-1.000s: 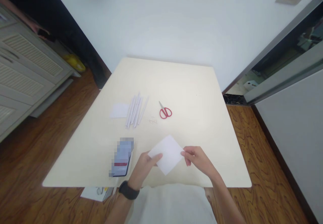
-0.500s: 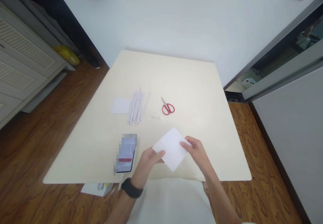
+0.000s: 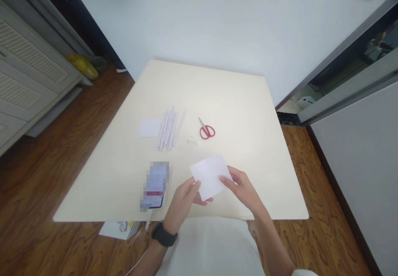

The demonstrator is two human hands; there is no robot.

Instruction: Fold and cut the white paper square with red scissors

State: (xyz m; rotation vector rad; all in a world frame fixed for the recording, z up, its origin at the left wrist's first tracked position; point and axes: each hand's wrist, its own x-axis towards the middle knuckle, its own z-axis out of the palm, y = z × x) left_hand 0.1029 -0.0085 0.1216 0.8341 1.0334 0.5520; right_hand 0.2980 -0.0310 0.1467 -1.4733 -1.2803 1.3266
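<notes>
Presently both hands' fingers pinch a plain white square paper sheet (image 3: 210,176).

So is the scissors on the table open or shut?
Shut: the scissors lie flat on the table, blades together as one thin point, red handles side by side.

Matt white paper sheet (image 3: 210,176) over a smooth cream table (image 3: 248,151); glossy wood-grain floor (image 3: 46,172).
</notes>
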